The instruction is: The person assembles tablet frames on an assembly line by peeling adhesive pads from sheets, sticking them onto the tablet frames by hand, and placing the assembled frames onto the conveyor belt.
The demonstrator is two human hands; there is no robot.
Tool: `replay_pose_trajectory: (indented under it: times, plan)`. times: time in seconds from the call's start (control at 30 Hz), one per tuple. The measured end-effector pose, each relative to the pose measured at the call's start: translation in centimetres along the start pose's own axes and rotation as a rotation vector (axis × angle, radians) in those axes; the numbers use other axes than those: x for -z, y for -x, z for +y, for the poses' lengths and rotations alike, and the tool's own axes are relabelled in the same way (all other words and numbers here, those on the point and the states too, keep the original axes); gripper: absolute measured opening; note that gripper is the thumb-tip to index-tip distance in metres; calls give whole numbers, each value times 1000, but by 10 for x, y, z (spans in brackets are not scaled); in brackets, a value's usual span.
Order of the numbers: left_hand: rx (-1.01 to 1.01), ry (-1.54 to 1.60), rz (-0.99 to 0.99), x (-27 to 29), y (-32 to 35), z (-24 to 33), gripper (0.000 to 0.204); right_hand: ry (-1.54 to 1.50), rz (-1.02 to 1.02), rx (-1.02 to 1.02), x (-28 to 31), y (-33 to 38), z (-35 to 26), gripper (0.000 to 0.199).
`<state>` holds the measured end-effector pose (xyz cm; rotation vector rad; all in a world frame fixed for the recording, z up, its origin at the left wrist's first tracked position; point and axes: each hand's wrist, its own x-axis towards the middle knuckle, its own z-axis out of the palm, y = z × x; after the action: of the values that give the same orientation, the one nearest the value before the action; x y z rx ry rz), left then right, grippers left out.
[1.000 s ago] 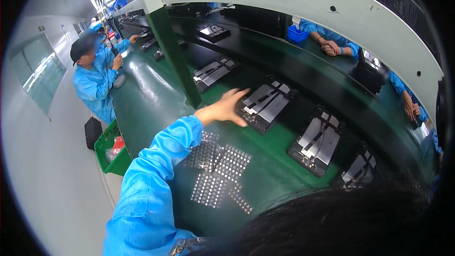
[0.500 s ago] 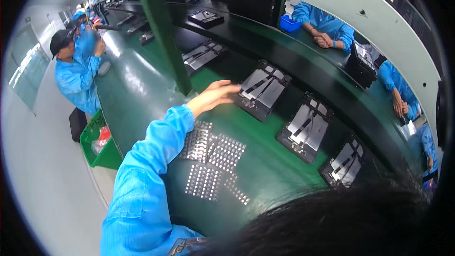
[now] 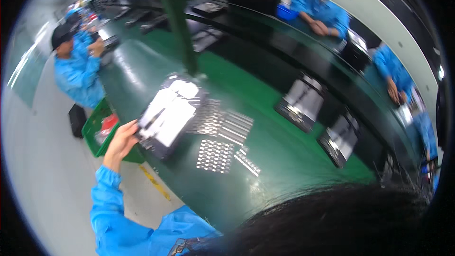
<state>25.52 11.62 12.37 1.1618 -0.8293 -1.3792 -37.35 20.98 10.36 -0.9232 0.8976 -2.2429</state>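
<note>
My left hand point(image 3: 122, 143) is closed on the near left edge of an opened tablet-like device point(image 3: 171, 114), with the thumb and fingers at its rim. The device is flat and black with bright silver panels and dark strips, slightly blurred. It is tilted over the left edge of the green worktop point(image 3: 208, 194). Just right of it lie sheets of small metallic pieces point(image 3: 214, 156), partly covered at the back by the device. My right hand is not in view.
Two similar devices point(image 3: 303, 102) rest on the conveyor at the right. A green post point(image 3: 177, 28) rises behind the held device. A green bin point(image 3: 97, 130) with red and clear plastic stands below the left edge. Co-workers in blue point(image 3: 78, 78) sit left and across.
My left hand has taken the nearest device from the conveyor and brought it left and nearer, to the worktop's left edge. The view has shifted a little.
</note>
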Motion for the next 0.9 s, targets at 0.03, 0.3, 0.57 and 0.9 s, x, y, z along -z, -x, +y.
replay_pose_trajectory:
  times: [0.03,0.3,0.57,0.9]
  plan:
    - [26,-46,19,5,7,-3,40,41,33,24,10,10,-15,33]
    - [-699,-1615,422,-65,-39,-4,56,196,79,130,19,24,-66,37]
    - [-819,-1106,-500,-375,-180,-101,78,190,149,135,21,-2,-70,37]
    - [57,-64,-488,-419,-201,-94,44,164,279,107,59,-11,-84,28]
